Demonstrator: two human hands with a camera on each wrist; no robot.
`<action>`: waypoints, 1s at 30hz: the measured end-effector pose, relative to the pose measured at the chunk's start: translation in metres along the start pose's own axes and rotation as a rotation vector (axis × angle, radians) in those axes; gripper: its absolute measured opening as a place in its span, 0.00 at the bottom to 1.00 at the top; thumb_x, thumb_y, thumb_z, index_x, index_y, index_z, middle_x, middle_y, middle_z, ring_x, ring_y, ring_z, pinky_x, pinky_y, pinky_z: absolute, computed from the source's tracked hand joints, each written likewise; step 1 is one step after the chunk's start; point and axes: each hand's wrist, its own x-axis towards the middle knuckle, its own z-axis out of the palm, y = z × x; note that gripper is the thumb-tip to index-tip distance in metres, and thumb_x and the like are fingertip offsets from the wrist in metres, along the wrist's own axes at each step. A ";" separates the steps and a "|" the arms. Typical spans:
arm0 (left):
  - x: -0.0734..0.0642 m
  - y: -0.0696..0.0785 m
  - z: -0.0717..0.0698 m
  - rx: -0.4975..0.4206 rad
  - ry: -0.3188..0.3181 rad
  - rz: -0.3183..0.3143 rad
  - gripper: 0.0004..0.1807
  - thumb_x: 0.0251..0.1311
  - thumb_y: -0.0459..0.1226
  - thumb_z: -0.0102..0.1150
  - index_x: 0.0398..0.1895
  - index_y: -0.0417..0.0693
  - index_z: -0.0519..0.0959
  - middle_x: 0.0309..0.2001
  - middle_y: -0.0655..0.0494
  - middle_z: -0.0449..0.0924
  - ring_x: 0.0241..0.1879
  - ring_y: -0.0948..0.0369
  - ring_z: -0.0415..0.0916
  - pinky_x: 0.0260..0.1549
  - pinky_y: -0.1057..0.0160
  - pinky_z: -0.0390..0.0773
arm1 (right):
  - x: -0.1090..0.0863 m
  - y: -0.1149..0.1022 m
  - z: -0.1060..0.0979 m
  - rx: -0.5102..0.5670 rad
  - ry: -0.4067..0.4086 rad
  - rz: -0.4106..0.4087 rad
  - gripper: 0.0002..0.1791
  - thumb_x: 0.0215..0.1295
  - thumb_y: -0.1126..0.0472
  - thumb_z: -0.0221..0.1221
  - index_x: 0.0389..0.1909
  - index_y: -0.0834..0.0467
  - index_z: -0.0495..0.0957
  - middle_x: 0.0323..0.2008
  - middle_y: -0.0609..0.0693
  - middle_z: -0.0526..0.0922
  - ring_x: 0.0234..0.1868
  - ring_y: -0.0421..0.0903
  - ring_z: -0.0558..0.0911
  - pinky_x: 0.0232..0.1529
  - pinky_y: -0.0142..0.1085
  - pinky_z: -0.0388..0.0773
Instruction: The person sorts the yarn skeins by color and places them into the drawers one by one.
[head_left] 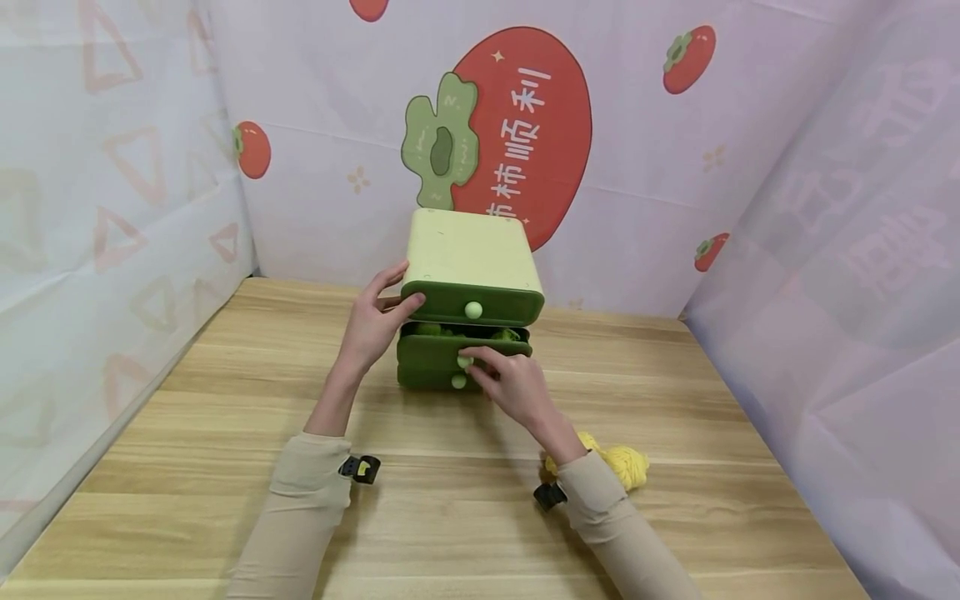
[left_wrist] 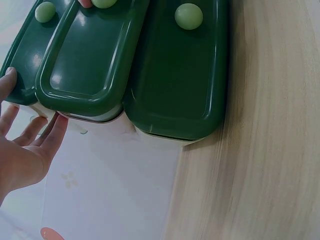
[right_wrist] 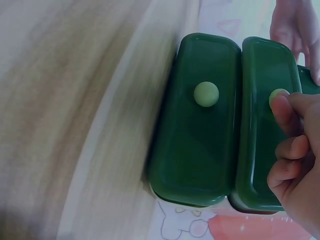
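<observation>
A small drawer cabinet [head_left: 472, 250] with a pale yellow-green body stands on the table, its three dark green fronts stacked. The middle drawer [head_left: 429, 350] juts out a little, and dark green things [head_left: 504, 335] show in its gap. My right hand [head_left: 513, 385] pinches that drawer's round pale knob [right_wrist: 274, 98] between thumb and forefinger. My left hand [head_left: 375, 321] holds the cabinet's upper left corner, thumb on the top drawer front [head_left: 442, 302] and fingers along the side. Under the middle drawer, the bottom drawer [right_wrist: 192, 145] sits flush with its own knob [right_wrist: 206, 94].
A yellow yarn bundle [head_left: 624, 467] lies on the wooden table [head_left: 450, 517] beside my right forearm, which partly hides it. Behind the cabinet rises a backdrop [head_left: 322, 208] printed with persimmons, with more printed sheets at both sides.
</observation>
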 end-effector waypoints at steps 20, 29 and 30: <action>-0.001 0.003 -0.001 0.008 0.012 -0.013 0.35 0.64 0.50 0.65 0.74 0.67 0.65 0.72 0.51 0.63 0.60 0.46 0.76 0.52 0.48 0.81 | 0.014 0.005 0.004 -0.073 0.013 0.056 0.10 0.68 0.56 0.64 0.48 0.46 0.85 0.10 0.40 0.70 0.10 0.30 0.61 0.13 0.25 0.54; -0.001 0.000 -0.001 -0.003 -0.017 -0.021 0.40 0.61 0.42 0.69 0.75 0.63 0.62 0.74 0.50 0.60 0.62 0.42 0.73 0.57 0.44 0.78 | 0.016 0.010 0.009 -0.128 0.060 0.034 0.09 0.67 0.58 0.64 0.47 0.47 0.84 0.10 0.41 0.66 0.10 0.33 0.57 0.14 0.26 0.51; 0.000 0.000 -0.001 0.005 -0.021 -0.017 0.42 0.60 0.41 0.70 0.76 0.63 0.61 0.74 0.49 0.59 0.62 0.42 0.73 0.59 0.44 0.76 | 0.016 0.011 0.009 -0.121 0.059 0.042 0.09 0.68 0.58 0.64 0.47 0.47 0.84 0.10 0.42 0.66 0.10 0.33 0.56 0.14 0.26 0.50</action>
